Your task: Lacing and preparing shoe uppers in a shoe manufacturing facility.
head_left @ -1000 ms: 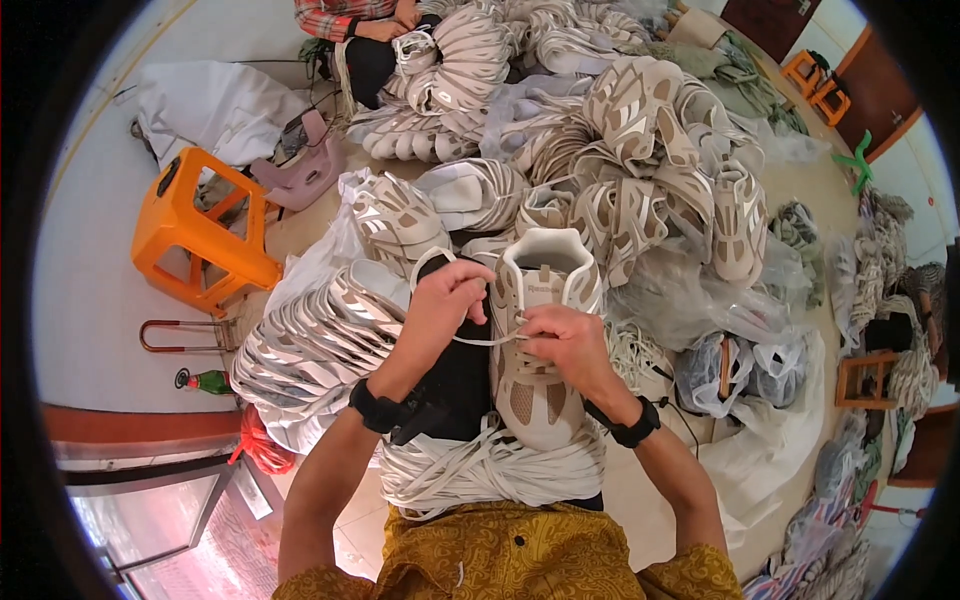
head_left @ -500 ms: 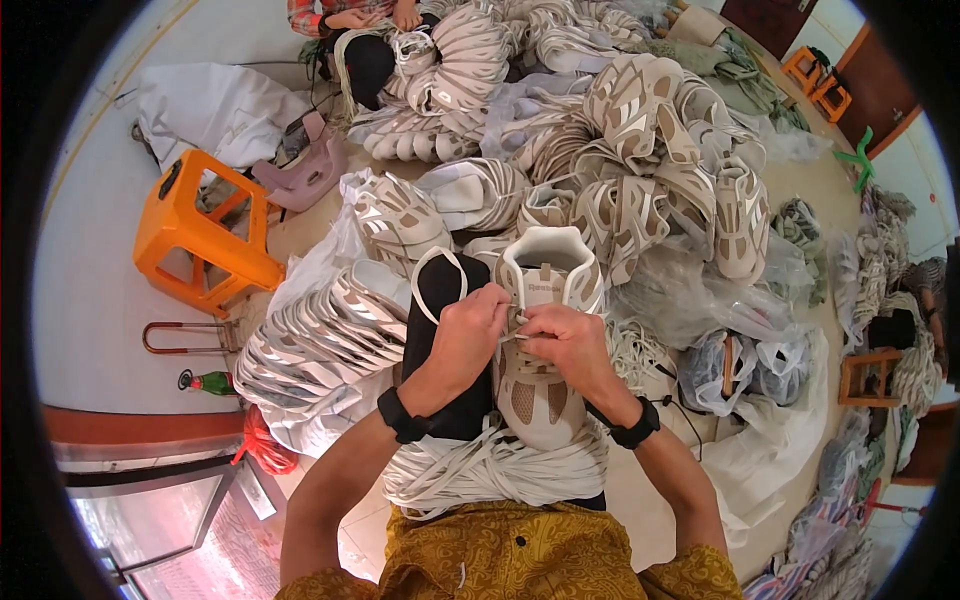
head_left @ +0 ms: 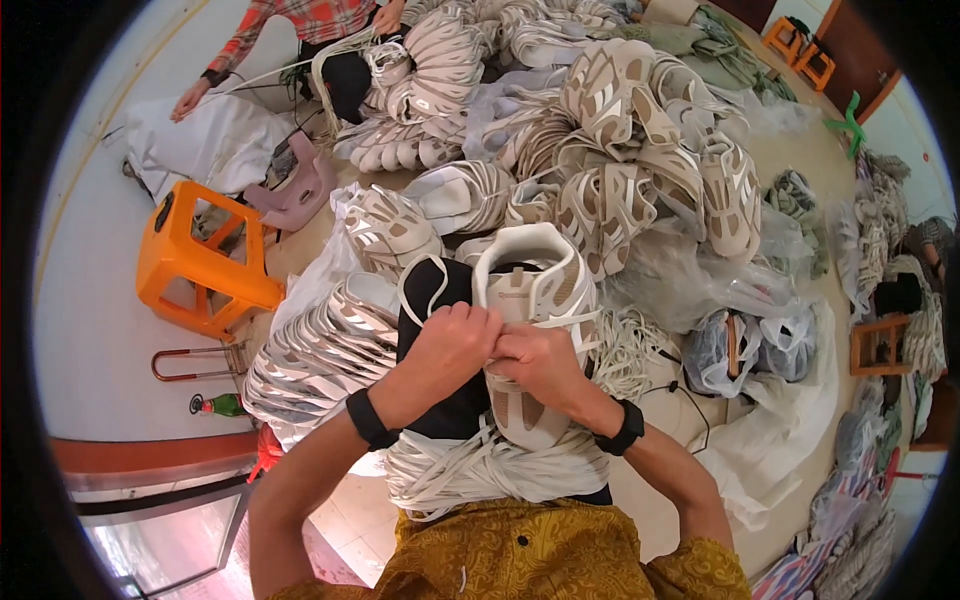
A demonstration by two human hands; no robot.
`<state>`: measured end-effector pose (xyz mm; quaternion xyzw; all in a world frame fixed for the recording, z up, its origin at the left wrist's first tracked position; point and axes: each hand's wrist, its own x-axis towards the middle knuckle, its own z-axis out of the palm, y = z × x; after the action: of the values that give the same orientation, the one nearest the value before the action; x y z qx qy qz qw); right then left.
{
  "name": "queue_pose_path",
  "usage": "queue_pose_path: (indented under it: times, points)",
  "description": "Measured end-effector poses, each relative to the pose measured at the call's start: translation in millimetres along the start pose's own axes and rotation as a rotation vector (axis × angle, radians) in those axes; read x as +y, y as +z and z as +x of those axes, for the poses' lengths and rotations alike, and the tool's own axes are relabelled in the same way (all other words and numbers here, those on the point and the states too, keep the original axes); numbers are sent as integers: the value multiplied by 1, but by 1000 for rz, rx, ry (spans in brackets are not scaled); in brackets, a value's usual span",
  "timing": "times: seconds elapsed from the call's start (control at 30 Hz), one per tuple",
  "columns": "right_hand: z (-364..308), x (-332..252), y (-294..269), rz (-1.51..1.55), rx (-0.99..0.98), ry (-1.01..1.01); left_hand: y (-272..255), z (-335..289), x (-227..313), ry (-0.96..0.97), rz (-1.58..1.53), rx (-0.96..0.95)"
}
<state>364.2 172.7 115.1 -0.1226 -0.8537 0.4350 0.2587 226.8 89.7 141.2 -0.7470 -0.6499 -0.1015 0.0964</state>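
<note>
A beige and white sneaker (head_left: 530,425) rests upright on my lap, toe toward me, over a black cloth (head_left: 437,412). Both hands meet over its eyelets. My left hand (head_left: 455,345) pinches the white shoelace (head_left: 418,312), which loops up beside the shoe's collar. My right hand (head_left: 540,362) is closed against the left fingertips, also gripping the lace; the exact pinch is hidden behind the fingers. Another lace length sticks out over the shoe's right side. Across my lap nearest me lies a thick bundle of white laces (head_left: 490,475).
Stacked sneakers (head_left: 320,350) stand at my left, and a big heap of sneakers (head_left: 610,180) lies ahead. An orange stool (head_left: 165,275) is at far left. A co-worker's hand (head_left: 190,102) stretches a lace at upper left. Plastic-bagged items (head_left: 720,350) sit at right.
My hands have come together slightly lower on the shoe, and a lace length now shows at its right side. The co-worker's one arm has swung out left, drawing a lace. The view has shifted a little.
</note>
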Motion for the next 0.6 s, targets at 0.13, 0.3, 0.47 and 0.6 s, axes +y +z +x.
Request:
queue_pose_path:
  times: [0.13,0.3,0.47,0.6]
  points:
    - [-2,6,-11,258,-78,-10,-17,13,-6,-220,-102,-389]
    - [3,13,-60,-108,52,-75,-8,30,-17,-312,-333,-369]
    - [3,31,-63,-148,69,14,-7,37,4,-297,-135,-367]
    - [0,35,-57,-153,86,40,-10,39,8,78,82,-282]
